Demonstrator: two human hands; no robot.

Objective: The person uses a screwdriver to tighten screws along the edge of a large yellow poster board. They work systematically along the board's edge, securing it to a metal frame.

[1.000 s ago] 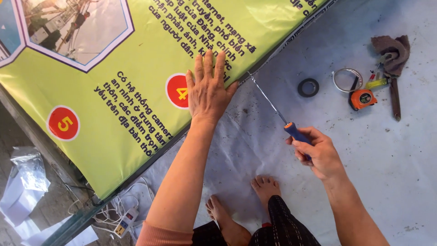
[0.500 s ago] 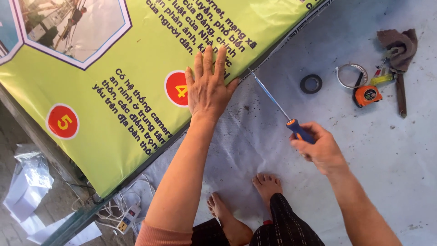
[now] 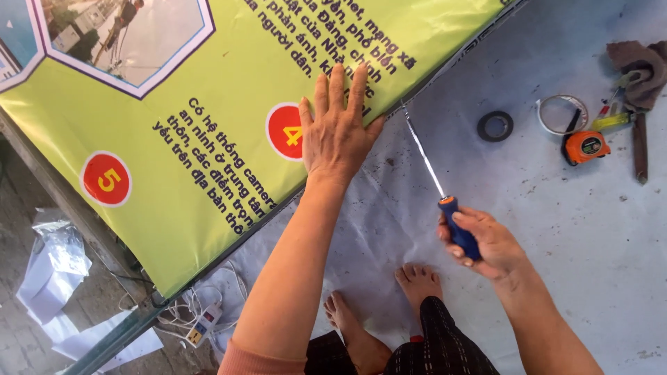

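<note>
1. A large yellow-green printed vinyl banner [image 3: 208, 139] is seen spread over the upper left of the view; its long lower edge runs diagonally from the lower left up to the upper right, over a pale grey plastic sheet [image 3: 556, 229].
2. The left hand [image 3: 337, 132] is laid flat and open on the banner just inside that edge, fingers spread, nothing being gripped.
3. A long thin-shafted screwdriver with a blue and orange handle [image 3: 445, 194] is held in the right hand [image 3: 486, 243], the fingers being closed around the handle; the shaft is pointed up towards the banner edge, the tip lying just beside it, near the left hand's thumb.
4. Open room is found on the grey sheet to the right of and below the right hand; the person's two bare feet [image 3: 389, 298] are placed on the sheet between the forearms.
5. Well apart, at the upper right, are counted: one black tape roll [image 3: 495, 126], one clear ring of tape [image 3: 556, 114], one orange tape measure [image 3: 583, 147], and one brown crumpled cloth [image 3: 636, 59].
6. At the lower left, beyond the banner, one white power strip with cables [image 3: 201, 323] and crumpled white sheets [image 3: 52, 271] are seen.
</note>
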